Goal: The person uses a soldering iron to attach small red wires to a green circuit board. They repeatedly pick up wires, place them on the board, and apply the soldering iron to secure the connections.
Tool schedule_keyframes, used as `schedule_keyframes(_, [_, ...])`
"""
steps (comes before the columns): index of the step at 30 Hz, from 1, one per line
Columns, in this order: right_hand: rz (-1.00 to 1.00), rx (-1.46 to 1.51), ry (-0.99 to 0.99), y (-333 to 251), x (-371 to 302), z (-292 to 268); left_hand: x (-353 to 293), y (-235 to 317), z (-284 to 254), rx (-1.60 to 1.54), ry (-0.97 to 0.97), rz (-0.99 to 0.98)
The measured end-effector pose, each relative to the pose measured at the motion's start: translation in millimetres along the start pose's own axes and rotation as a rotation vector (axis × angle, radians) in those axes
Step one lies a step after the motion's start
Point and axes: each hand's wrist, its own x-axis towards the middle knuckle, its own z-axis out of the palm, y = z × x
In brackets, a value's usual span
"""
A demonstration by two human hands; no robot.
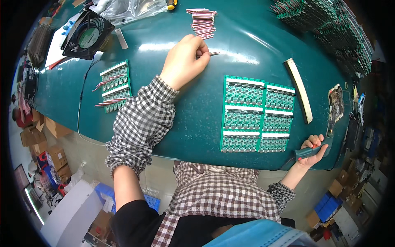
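My left hand (187,59) is closed in a pinch over the middle of the table, with the ends of a few thin wires (214,53) poking out past its fingertips. Just beyond it lies a stack of short red and white wires (203,28). My right hand (313,149) grips the green handle of a soldering iron (305,153) at the right front edge. The iron's tip points away from me, close to a worn soldering-iron rest (335,103). Between my hands lies a panel of green circuit boards (258,115) with white connector strips.
Left of my arm sits a smaller board panel (115,86) with red wires attached. A black fan (87,35) stands behind it, near a clear plastic bag (131,10). A pale strip (299,90) lies right of the panel. Stacked boards (329,31) fill the far right.
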Motion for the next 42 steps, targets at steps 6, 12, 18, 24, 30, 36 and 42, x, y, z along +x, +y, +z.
schedule_keyframes(6, [-0.007,0.007,-0.003,-1,2,-5,-3,-1,-5,-0.063,-0.039,-0.056])
schedule_keyframes(12, [-0.018,-0.178,0.081,-7,-12,22,-5,5,-10,-0.031,-0.002,-0.014])
schedule_keyframes(18, [-0.07,-0.509,0.113,-2,-33,69,-10,-7,-8,0.108,0.083,0.097])
schedule_keyframes(24, [-0.089,-0.602,0.049,27,-29,99,-20,10,-15,0.154,0.133,0.057])
schedule_keyframes(30, [0.065,-0.718,0.047,55,-27,111,-53,56,-4,-0.219,-0.257,-0.069])
schedule_keyframes(36, [0.115,-0.786,0.115,76,-25,114,-56,44,12,-0.147,-0.267,-0.087])
schedule_keyframes(42, [0.142,-0.839,0.172,82,-28,115,-55,45,15,-0.172,-0.277,-0.122])
